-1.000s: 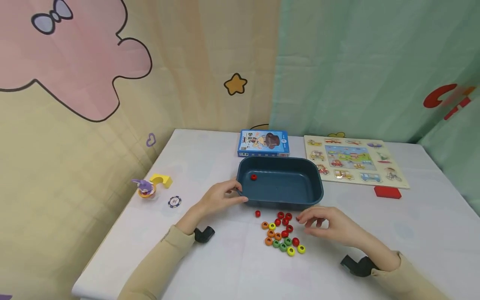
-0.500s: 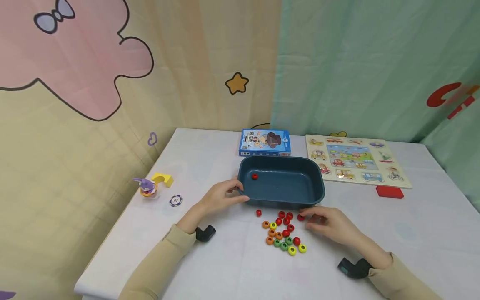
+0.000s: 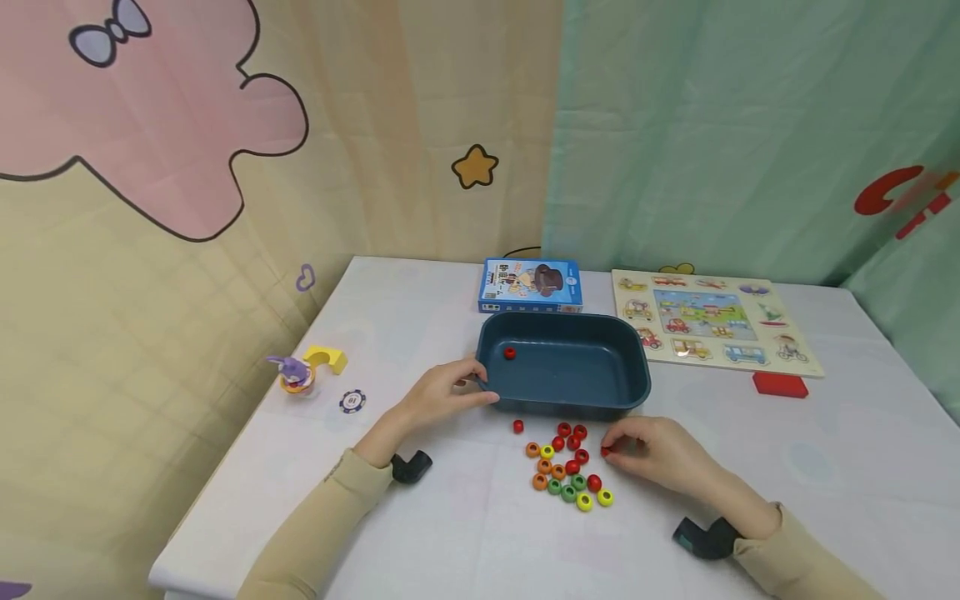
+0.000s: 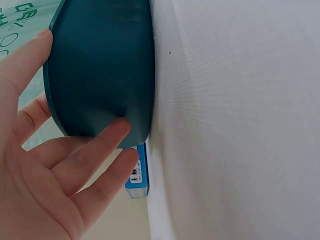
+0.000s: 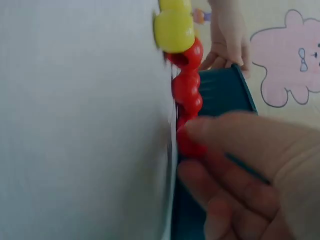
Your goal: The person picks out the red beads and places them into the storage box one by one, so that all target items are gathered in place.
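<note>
At the left end of a dark blue plastic tray (image 3: pixel 570 367), my left hand (image 3: pixel 442 393) holds the rim; in the left wrist view its lower fingertips (image 4: pixel 120 127) lie along the tray's outer wall. One red bead (image 3: pixel 510 353) lies inside the tray. My right hand (image 3: pixel 660 450) pinches another red bead (image 3: pixel 604 451) between thumb and fingers, low beside the tray's front right corner. Left of it on the white table are several loose beads: red (image 3: pixel 573 467), orange (image 3: pixel 539 482), green (image 3: pixel 568 493) and yellow (image 3: pixel 584 502).
Behind the tray sits a blue game box (image 3: pixel 528 285). A wooden picture puzzle (image 3: pixel 712 321) lies at the back right, with a red block (image 3: pixel 780 384) in front. At the left are a purple toy figure (image 3: pixel 294 375), a yellow arch block (image 3: pixel 325 359) and a poker chip (image 3: pixel 352 401).
My right hand has closed its thumb and fingers on a red bead near the tray's front right corner and drawn it slightly toward me. The left hand stays at the tray's rim.
</note>
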`<state>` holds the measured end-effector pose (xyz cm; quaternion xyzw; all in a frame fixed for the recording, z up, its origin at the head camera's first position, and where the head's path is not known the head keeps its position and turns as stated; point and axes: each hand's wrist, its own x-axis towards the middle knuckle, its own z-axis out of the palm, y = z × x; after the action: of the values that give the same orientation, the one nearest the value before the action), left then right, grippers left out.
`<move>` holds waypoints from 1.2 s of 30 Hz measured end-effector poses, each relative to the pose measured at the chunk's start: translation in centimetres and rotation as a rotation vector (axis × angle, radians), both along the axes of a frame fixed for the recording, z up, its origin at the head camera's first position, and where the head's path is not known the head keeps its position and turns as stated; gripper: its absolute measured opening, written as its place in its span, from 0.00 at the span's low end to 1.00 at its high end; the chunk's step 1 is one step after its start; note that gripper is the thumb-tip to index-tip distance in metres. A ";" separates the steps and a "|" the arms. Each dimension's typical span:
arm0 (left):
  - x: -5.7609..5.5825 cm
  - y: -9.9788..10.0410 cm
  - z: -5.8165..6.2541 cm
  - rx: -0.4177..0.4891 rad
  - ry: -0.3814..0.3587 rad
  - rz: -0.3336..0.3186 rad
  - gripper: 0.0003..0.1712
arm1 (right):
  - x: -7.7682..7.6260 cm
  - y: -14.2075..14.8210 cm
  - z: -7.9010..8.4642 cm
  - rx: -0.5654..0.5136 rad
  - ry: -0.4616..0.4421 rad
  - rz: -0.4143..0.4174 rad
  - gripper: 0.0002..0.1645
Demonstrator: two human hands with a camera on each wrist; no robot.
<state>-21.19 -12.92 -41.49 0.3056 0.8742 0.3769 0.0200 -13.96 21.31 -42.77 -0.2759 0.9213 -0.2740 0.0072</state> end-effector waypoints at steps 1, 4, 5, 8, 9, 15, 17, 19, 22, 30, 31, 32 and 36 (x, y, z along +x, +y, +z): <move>0.0 0.0 0.0 0.000 -0.002 0.001 0.22 | 0.0 -0.1 0.6 -0.003 0.000 0.038 0.12; 0.1 0.0 0.0 0.001 -0.003 0.003 0.21 | -0.4 -0.6 3.3 -0.082 -0.002 0.175 0.12; 0.1 0.0 0.0 0.002 -0.005 0.004 0.21 | -0.7 -0.8 4.5 -0.117 0.006 0.225 0.12; 0.1 -0.1 0.1 0.002 0.000 0.001 0.21 | -2.6 -1.9 7.8 -0.191 0.053 0.323 0.12; 0.1 -0.1 0.2 0.002 0.002 0.000 0.21 | -3.5 -2.3 8.8 -0.198 0.064 0.333 0.11; 0.2 -0.1 0.2 0.006 -0.003 0.000 0.20 | -10.6 -5.5 11.0 -0.140 -0.032 0.282 0.10; 0.3 -0.1 0.2 0.001 -0.011 0.001 0.20 | -12.7 -6.5 10.3 -0.114 -0.093 0.266 0.10; 0.3 -0.1 0.0 0.000 -0.015 -0.003 0.20 | -14.4 -7.5 9.3 -0.086 -0.142 0.265 0.10; 0.3 0.0 0.0 -0.005 -0.003 -0.007 0.21 | -16.1 -8.6 7.6 -0.048 -0.172 0.292 0.10; 0.3 0.1 0.1 -0.006 0.009 -0.005 0.24 | -17.8 -9.8 4.1 0.097 -0.194 0.248 0.09; 0.3 0.1 0.1 -0.010 0.010 -0.005 0.24 | -17.8 -9.9 3.8 0.104 -0.199 0.249 0.10; 0.3 0.1 0.1 -0.012 0.010 -0.004 0.24 | -17.9 -9.9 3.5 0.106 -0.206 0.256 0.10; 0.3 0.0 0.1 -0.015 0.005 -0.001 0.24 | -17.9 -9.9 3.0 0.099 -0.219 0.276 0.11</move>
<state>-20.88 -12.87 -41.43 0.3071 0.8768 0.3695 0.0203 -31.84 11.43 -39.73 -0.3678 0.8807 -0.2530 0.1588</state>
